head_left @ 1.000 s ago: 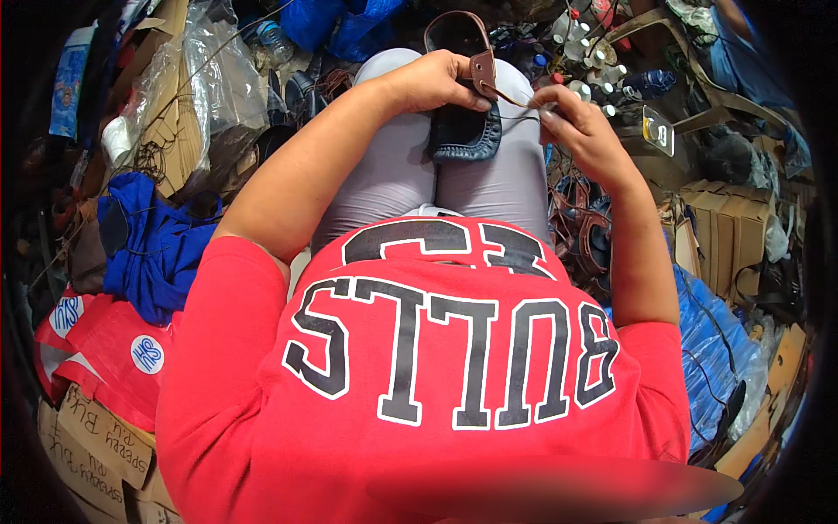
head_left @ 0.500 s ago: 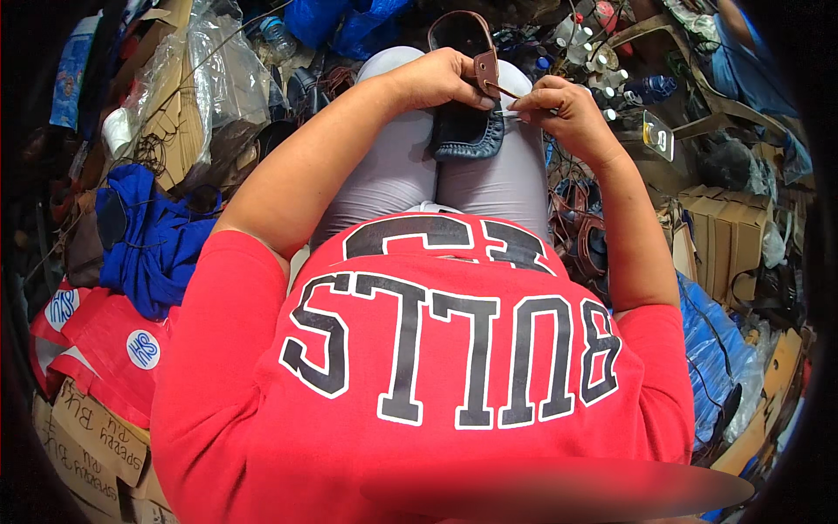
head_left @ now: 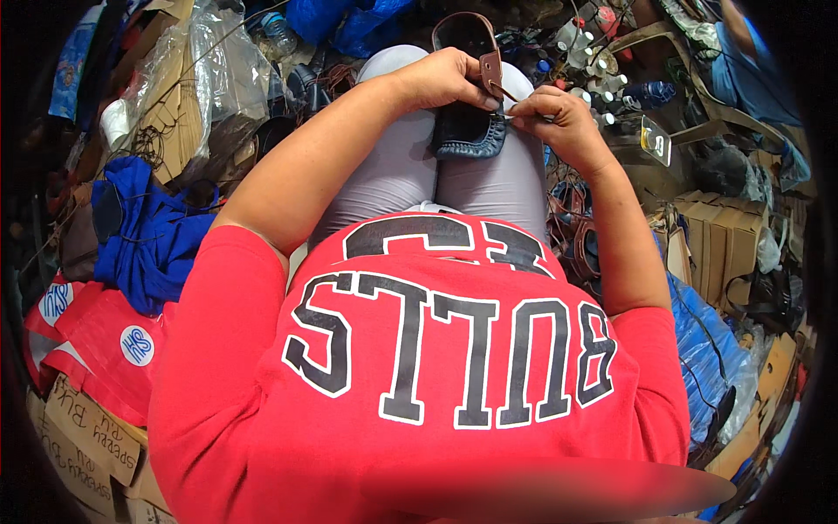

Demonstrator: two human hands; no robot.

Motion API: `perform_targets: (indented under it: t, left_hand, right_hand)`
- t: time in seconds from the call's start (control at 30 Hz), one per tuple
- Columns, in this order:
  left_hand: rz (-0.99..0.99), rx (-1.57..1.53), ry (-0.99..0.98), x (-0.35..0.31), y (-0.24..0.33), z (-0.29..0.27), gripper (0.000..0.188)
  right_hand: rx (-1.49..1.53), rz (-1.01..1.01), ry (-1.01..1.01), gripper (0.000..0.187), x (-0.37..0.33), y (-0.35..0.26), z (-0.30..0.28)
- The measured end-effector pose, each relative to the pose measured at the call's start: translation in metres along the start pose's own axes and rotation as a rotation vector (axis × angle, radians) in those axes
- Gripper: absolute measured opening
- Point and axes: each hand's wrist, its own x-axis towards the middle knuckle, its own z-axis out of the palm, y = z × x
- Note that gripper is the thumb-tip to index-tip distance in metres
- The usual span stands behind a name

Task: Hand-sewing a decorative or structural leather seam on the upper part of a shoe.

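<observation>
Over my lap sits an unfinished-looking moccasin shoe [head_left: 472,144], with a dark blue, gathered-seam toe facing me and a brown collar standing up at the far end. My left hand [head_left: 449,77] is closed around its side, thumb near the brown eyelet flap. On the right, my right hand [head_left: 557,116] pinches a thin brown lace [head_left: 504,93] that runs from the eyelet flap. The lace's end is hidden in the fingers. My knees [head_left: 393,61] in grey trousers are beneath the shoe.
Several small bottles [head_left: 602,83] stand beyond my right hand. Cardboard boxes [head_left: 720,236] and blue plastic sheeting [head_left: 703,349] lie at right. To my left are a blue cloth [head_left: 148,236], a red bag [head_left: 100,349] and clear plastic wrap [head_left: 229,79].
My right hand has shifted slightly left and closer to the shoe, with less lace showing between it and the flap. My left hand keeps its hold.
</observation>
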Motion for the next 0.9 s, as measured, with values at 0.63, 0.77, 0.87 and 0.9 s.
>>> perform_targets:
  t: [0.63, 0.77, 0.87, 0.9]
  left_hand:
    - [0.075, 0.289, -0.285, -0.004, 0.009, -0.014, 0.027]
    - [0.030, 0.354, -0.296, -0.003, 0.014, -0.012, 0.025]
    - [0.034, 0.413, -0.302, -0.002, 0.012, -0.014, 0.023]
    - [0.044, 0.443, -0.308, -0.001, 0.011, -0.015, 0.022]
  right_hand:
    - [-0.500, -0.168, 0.100, 0.034, -0.017, -0.040, 0.010]
    - [-0.865, -0.205, -0.026, 0.023, -0.012, -0.058, 0.007]
    - [-0.979, -0.331, -0.111, 0.016, 0.002, -0.076, 0.008]
    - [-1.043, -0.340, -0.133, 0.013, 0.008, -0.077, 0.011]
